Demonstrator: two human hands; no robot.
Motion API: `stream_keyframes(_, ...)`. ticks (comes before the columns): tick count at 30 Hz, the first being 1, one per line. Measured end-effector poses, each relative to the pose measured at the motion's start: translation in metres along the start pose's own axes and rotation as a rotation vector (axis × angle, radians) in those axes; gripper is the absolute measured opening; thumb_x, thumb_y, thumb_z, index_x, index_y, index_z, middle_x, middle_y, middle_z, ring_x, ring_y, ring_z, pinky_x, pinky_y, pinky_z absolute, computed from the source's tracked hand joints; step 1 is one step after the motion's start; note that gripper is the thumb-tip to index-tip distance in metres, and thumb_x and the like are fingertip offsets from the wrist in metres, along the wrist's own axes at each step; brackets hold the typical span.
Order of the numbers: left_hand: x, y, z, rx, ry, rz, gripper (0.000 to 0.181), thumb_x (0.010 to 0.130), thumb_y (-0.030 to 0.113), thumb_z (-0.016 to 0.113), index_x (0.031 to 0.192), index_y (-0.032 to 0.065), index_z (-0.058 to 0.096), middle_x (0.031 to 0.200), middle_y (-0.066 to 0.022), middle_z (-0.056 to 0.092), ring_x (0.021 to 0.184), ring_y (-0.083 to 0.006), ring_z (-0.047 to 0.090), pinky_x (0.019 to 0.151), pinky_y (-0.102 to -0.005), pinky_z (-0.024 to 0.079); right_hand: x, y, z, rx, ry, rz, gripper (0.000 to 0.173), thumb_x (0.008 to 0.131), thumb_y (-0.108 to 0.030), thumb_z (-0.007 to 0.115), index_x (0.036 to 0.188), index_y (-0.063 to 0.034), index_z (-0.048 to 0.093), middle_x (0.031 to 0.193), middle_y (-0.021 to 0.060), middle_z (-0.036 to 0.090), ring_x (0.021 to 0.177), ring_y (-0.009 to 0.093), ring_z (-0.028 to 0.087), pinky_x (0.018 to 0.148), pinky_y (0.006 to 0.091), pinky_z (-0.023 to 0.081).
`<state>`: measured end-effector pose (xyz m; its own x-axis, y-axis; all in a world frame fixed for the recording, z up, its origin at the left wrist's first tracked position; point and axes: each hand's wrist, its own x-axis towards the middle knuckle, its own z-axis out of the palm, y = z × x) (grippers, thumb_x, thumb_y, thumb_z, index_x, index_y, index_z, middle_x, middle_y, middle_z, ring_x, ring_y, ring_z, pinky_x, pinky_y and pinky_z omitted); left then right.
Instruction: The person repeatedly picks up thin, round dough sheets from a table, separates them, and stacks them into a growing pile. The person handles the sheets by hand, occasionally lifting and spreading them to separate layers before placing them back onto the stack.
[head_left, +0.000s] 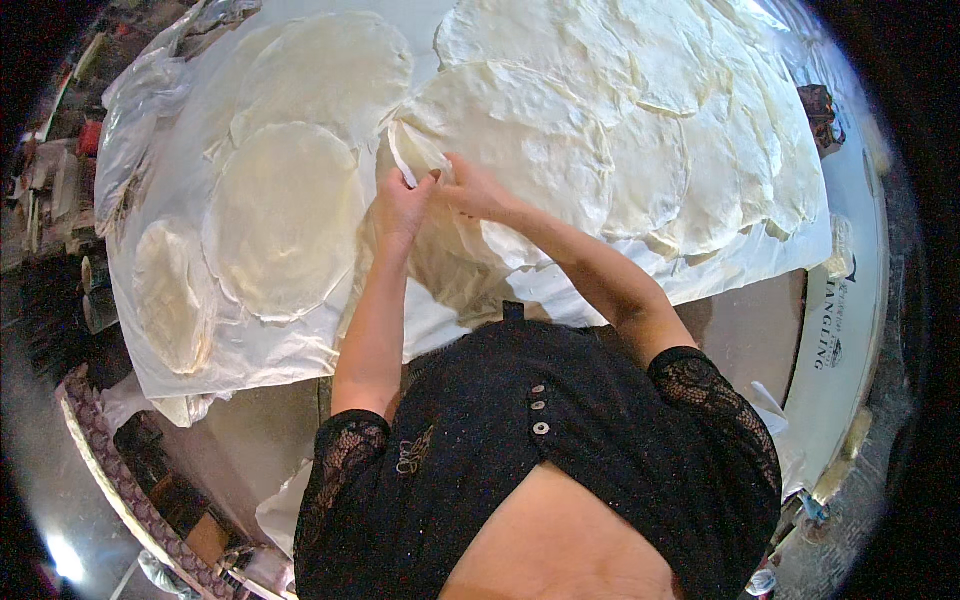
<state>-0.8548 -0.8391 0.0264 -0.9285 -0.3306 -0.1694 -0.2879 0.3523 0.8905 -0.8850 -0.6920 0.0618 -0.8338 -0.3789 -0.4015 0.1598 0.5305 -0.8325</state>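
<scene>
My left hand (400, 202) and my right hand (474, 189) meet near the middle of the table, both pinching the raised edge of a thin cream-coloured sheet (417, 147). The lifted edge forms an open fold above my fingers; part of the sheet is hidden behind my hands. It resembles a thin dough or bean-curd sheet, but I cannot tell which. Left of my left hand, a stack of similar round sheets (285, 217) lies flat. More round sheets (517, 135) overlap on the right, beside my right hand.
White plastic sheeting (247, 358) covers the table. A folded sheet (174, 296) lies at its left end, with another round pile (322, 71) farther back. Crumpled clear plastic (139, 112) hangs at the far left. A pale panel bearing writing (840, 300) stands right of the table.
</scene>
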Motion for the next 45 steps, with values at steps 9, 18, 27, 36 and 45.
stream_keyframes(9, -0.003, -0.001, -0.004, -0.194, 0.099, -0.266, 0.02, 0.081, 0.018, 0.063, 0.084, -0.002, 0.064, 0.071, -0.0064, 0.064, 0.064, -0.0129, 0.058, 0.06, -0.0319, 0.047, -0.001, 0.027, -0.08, 1.078, -0.023, 0.161, 0.027, 0.079, -0.03, 0.061, 0.093, -0.008, 0.064, 0.087, 0.0071, 0.064, 0.081, 0.019, 0.063, 0.075, 0.0354, 0.052)
stream_keyframes(18, 0.004, -0.003, -0.001, -0.191, 0.038, -0.322, 0.019, 0.081, 0.014, 0.064, 0.089, -0.0023, 0.064, 0.076, -0.0055, 0.064, 0.064, -0.012, 0.058, 0.058, -0.0297, 0.047, -0.07, 0.152, -0.263, 1.393, 0.659, -0.405, 0.033, 0.087, -0.032, 0.052, 0.105, -0.0064, 0.063, 0.102, 0.0109, 0.064, 0.093, 0.022, 0.061, 0.082, 0.0366, 0.051)
stream_keyframes(27, -0.007, -0.015, -0.013, -0.617, 0.054, -0.406, 0.021, 0.085, 0.018, 0.062, 0.098, 0.0026, 0.059, 0.089, -0.0063, 0.063, 0.075, -0.0169, 0.062, 0.066, -0.0338, 0.053, -0.102, 0.149, -0.429, 1.221, 0.95, -0.34, 0.029, 0.088, -0.028, 0.052, 0.103, -0.0055, 0.063, 0.099, 0.0107, 0.063, 0.09, 0.022, 0.06, 0.08, 0.0365, 0.049)
stream_keyframes(36, -0.1, 0.008, 0.018, -1.096, -0.063, -0.408, 0.043, 0.086, 0.003, 0.049, 0.128, 0.0095, 0.044, 0.113, -0.0108, 0.058, 0.102, -0.0263, 0.059, 0.081, -0.0406, 0.053, -0.022, 0.027, -0.195, -0.429, -0.108, -0.457, 0.056, 0.075, -0.011, 0.061, 0.13, -0.0064, 0.048, 0.083, 0.007, 0.065, 0.077, 0.023, 0.062, 0.072, 0.0383, 0.049)
stream_keyframes(45, -0.123, 0.017, 0.039, -1.098, -0.027, -0.354, 0.055, 0.079, -0.011, 0.041, 0.129, 0.009, 0.037, 0.123, -0.0095, 0.049, 0.111, -0.0218, 0.051, 0.088, -0.0363, 0.047, -0.095, 0.045, -0.049, -0.887, -0.253, -0.532, 0.051, 0.076, -0.016, 0.06, 0.125, -0.0126, 0.048, 0.093, 0.0093, 0.059, 0.087, 0.03, 0.06, 0.076, 0.0437, 0.045)
